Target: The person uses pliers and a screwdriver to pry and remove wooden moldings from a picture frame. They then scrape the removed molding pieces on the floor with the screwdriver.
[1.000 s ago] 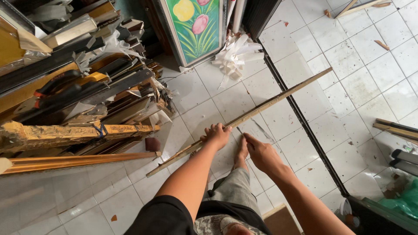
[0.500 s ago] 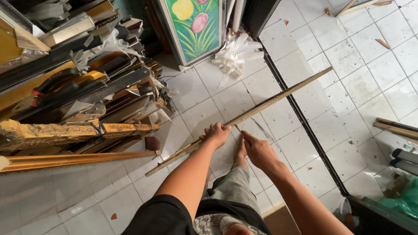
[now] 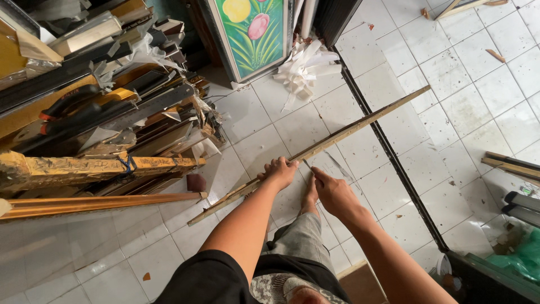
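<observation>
Hands unmoved; left hand (image 3: 279,170) fingers still wrapped round moulding strip (image 3: 315,149); right hand (image 3: 333,193) fingers pinching it.

Left hand (image 3: 279,170) grips long wooden strip (image 3: 360,123); right hand (image 3: 333,193) touching it.

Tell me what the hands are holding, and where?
The left hand grips a long wooden strip a little below its middle. The right hand pinches something thin right beside it; too small to tell what.
</observation>
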